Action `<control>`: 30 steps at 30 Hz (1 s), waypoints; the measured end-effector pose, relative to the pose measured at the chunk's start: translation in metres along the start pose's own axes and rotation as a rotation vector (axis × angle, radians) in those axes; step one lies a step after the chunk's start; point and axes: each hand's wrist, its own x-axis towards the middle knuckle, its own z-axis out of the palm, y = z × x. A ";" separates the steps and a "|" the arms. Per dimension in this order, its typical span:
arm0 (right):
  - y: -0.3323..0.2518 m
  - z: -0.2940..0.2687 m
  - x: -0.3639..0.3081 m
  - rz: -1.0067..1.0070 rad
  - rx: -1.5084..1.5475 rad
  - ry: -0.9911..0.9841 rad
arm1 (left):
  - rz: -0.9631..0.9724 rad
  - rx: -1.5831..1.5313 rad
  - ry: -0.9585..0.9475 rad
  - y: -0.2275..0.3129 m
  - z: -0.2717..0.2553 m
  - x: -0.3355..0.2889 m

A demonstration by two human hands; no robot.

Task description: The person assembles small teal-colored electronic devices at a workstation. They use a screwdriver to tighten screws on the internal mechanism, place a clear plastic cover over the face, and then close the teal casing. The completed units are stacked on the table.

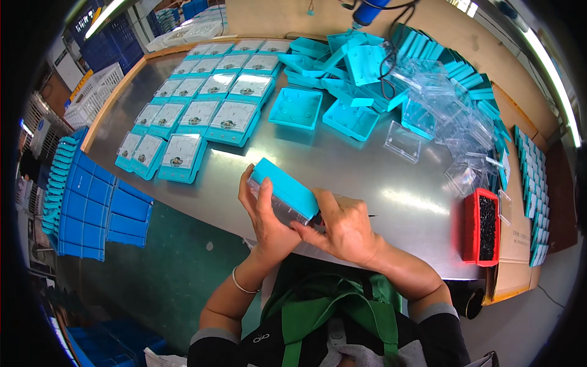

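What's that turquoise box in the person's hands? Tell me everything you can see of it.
The turquoise box looks like plastic, rectangular and smooth, with a clear, see-through part along its lower side. Held tilted, it slants from upper left to lower right, seen near the front edge of the metal table. The left hand holds it, thumb against the near side; the right hand has its fingers at the lower-right end. Its inside is hidden.

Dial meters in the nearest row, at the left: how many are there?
3, in a row on the metal tabletop: the left meter, the middle meter and the right meter. Any stacked underneath them could be hidden.
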 end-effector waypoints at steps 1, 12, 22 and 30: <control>0.000 0.004 0.009 -0.040 0.016 -0.010 | -0.001 0.005 0.023 -0.009 -0.002 -0.001; 0.047 0.060 0.123 0.426 0.386 -0.723 | 0.221 0.248 -0.752 -0.090 -0.097 0.025; 0.136 0.128 0.337 0.319 -0.400 -0.140 | 0.154 0.309 -0.710 -0.133 -0.061 0.113; 0.227 0.175 0.379 0.636 -0.648 -0.084 | 0.093 0.315 -0.867 -0.166 -0.054 0.112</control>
